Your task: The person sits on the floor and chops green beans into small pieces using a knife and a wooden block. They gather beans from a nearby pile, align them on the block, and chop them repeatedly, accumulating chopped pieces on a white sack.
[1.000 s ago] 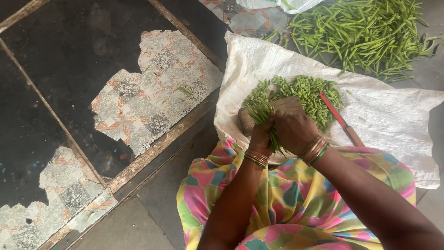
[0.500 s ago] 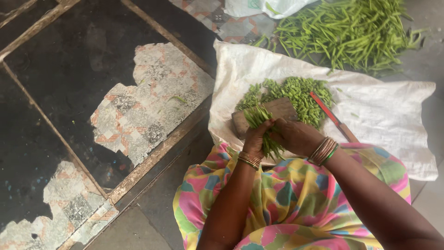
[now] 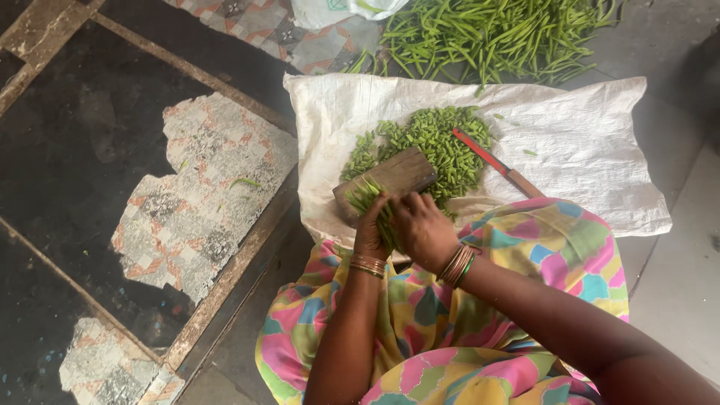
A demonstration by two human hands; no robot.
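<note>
My left hand [image 3: 369, 231] and my right hand [image 3: 421, 229] are closed together around a bunch of green beans [image 3: 367, 196], whose tips stick out over the near end of a small wooden block [image 3: 390, 178]. Behind the block lies a pile of chopped bean pieces [image 3: 435, 142] on a white woven sack [image 3: 585, 157]. A red-handled knife [image 3: 491, 161] rests on the sack at the right of the pile, apart from both hands. Bangles sit on both wrists.
A heap of whole green beans [image 3: 495, 30] lies beyond the sack at the top. My lap is covered by bright patterned cloth [image 3: 420, 322]. Worn, patchy floor with metal strips [image 3: 195, 202] spreads to the left; grey floor is at the right.
The view has shifted, so the sack and block sit further up and right. Both hands have drawn back toward my lap with the bean bunch, uncovering the wooden block.
</note>
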